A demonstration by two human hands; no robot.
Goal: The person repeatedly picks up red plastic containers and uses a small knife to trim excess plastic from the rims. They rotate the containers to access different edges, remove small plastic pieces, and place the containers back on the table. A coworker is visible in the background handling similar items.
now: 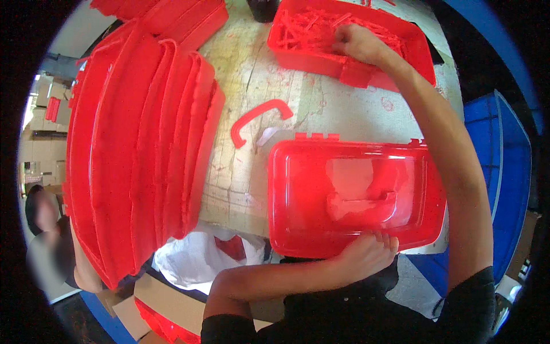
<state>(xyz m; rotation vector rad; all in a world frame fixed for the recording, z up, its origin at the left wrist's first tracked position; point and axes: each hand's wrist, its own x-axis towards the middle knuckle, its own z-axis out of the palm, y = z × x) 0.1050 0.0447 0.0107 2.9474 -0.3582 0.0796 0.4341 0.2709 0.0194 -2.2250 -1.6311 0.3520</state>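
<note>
Tubs of red plastic, nested in one another, crowd the left of the bench. Just right of them, at the near side, a white bag shows something red in its mouth. Farther right, between the tubs and the work, a curved red handle lies loose, untouched by either hand.

Next comes the red lid, flat on the near right of the bench, its hinge tabs toward the far side and a handle-like shape showing in its middle. The left hand is curled at its near edge; from where I stand I cannot tell whether that grip pinches the rim or merely rests on it.

Beyond, at the far right, the right hand reaches into a red bin among slim red pieces. Its fingers are bent, but whether the grip has caught anything I cannot tell.

I'd judge the step in hand to be picking out pieces; the next move calls for teasing one free of the tangled heap while the lid stays steady.
</note>
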